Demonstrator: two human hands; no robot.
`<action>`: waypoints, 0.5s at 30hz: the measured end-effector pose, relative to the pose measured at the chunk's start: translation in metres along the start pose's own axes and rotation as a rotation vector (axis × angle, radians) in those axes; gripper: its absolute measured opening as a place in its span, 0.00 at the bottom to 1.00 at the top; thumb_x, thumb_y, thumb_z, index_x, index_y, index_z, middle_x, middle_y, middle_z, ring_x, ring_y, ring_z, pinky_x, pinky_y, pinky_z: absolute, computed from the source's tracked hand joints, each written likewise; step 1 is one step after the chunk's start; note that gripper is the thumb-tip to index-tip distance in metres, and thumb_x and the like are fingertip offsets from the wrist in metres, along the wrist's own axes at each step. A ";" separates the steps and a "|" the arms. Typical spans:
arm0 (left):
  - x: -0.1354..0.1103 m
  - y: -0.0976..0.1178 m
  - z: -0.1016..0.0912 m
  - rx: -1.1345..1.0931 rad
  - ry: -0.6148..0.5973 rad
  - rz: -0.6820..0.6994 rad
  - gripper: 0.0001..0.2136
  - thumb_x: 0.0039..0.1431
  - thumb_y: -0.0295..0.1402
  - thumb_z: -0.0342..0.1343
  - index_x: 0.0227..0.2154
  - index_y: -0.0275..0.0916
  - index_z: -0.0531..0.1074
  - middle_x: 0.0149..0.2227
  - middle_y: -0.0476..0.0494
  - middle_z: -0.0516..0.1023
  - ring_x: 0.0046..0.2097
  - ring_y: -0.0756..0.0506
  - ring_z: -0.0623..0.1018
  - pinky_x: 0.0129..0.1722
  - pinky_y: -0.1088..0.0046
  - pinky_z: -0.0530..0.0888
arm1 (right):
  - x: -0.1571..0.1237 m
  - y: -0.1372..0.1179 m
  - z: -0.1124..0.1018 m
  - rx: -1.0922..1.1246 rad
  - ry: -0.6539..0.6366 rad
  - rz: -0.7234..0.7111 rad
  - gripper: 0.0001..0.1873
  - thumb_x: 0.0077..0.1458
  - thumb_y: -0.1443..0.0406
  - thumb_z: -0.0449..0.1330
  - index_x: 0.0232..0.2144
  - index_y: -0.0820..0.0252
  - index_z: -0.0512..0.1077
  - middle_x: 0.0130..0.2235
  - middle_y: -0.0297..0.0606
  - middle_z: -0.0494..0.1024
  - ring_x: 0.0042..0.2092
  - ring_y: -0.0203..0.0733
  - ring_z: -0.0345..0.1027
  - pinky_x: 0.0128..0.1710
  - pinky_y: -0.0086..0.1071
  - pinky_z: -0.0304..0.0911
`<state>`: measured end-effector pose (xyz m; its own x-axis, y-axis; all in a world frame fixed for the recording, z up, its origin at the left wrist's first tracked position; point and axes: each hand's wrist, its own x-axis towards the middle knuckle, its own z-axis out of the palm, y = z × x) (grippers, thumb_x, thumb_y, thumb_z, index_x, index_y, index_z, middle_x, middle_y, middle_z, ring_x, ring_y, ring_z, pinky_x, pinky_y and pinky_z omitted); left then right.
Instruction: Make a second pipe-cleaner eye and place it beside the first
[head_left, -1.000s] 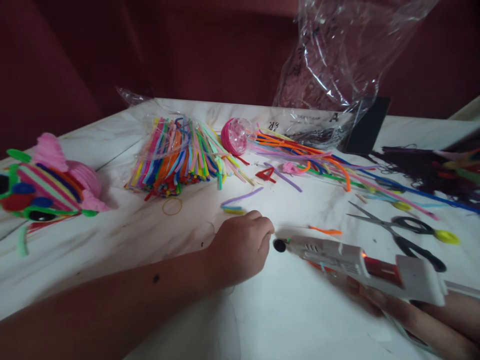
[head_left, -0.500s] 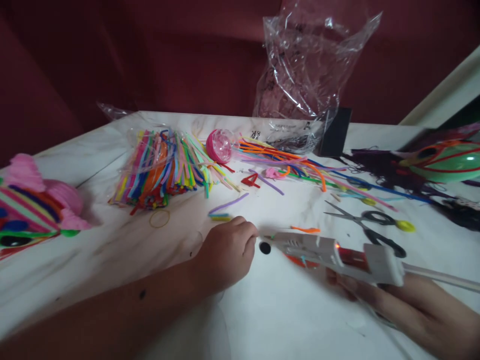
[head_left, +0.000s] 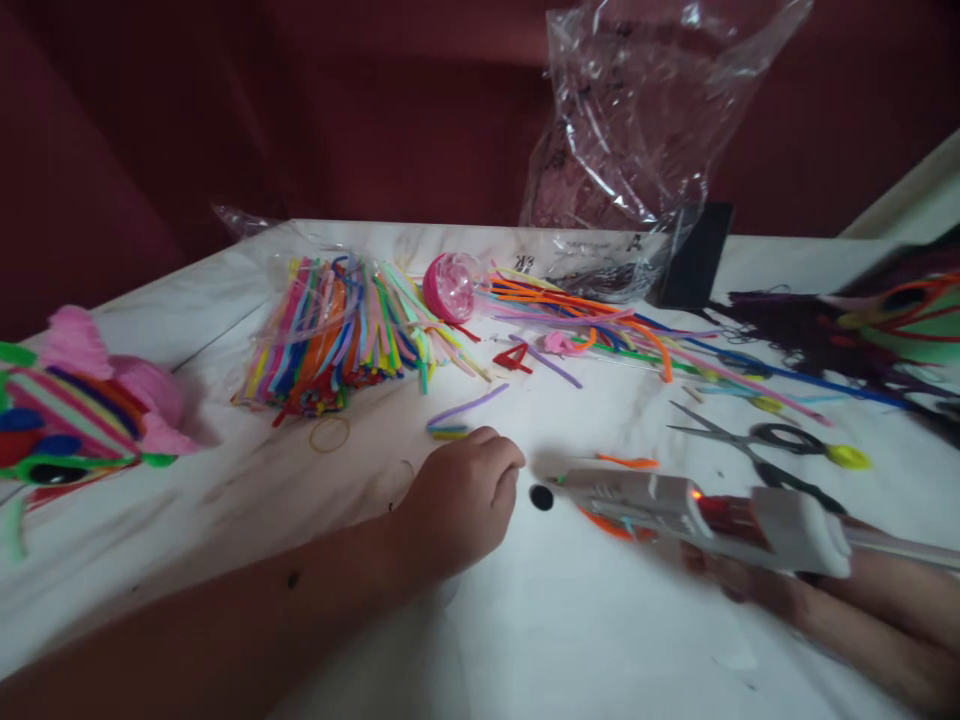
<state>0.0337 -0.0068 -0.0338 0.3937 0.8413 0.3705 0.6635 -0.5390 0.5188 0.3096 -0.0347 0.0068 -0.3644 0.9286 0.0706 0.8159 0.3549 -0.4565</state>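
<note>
My left hand (head_left: 461, 500) rests on the white marble table (head_left: 570, 640) with its fingers curled in; whatever is inside them is hidden. A small black disc (head_left: 540, 497) lies just right of its fingertips. My right hand (head_left: 757, 585) grips a white glue gun (head_left: 675, 505) from below. The gun lies low over the table, its nozzle pointing left at the disc and ending a short gap from it. A red light glows on the gun's body.
A bagged bundle of coloured pipe cleaners (head_left: 337, 330), a pink ball (head_left: 448, 285) and loose pipe cleaners (head_left: 600, 320) lie behind. Scissors (head_left: 757, 445) sit right, a clear plastic bag (head_left: 637, 130) at the back, a pink fuzzy craft (head_left: 67, 410) far left.
The view swung left and then partly back. Both hands and the glue gun kept their positions by the black disc; the nozzle now sits slightly further from it.
</note>
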 end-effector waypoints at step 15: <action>0.006 -0.001 -0.006 0.096 -0.016 0.020 0.08 0.56 0.27 0.44 0.27 0.39 0.68 0.27 0.49 0.71 0.31 0.50 0.72 0.31 0.75 0.68 | 0.011 -0.035 -0.021 0.230 -0.257 -0.118 0.12 0.59 0.63 0.48 0.35 0.57 0.70 0.36 0.31 0.74 0.37 0.34 0.67 0.39 0.24 0.62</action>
<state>0.0319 -0.0012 -0.0272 0.4175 0.8313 0.3670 0.7132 -0.5500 0.4345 0.2860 -0.0345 0.0419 -0.5747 0.8147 -0.0777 0.6501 0.3968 -0.6480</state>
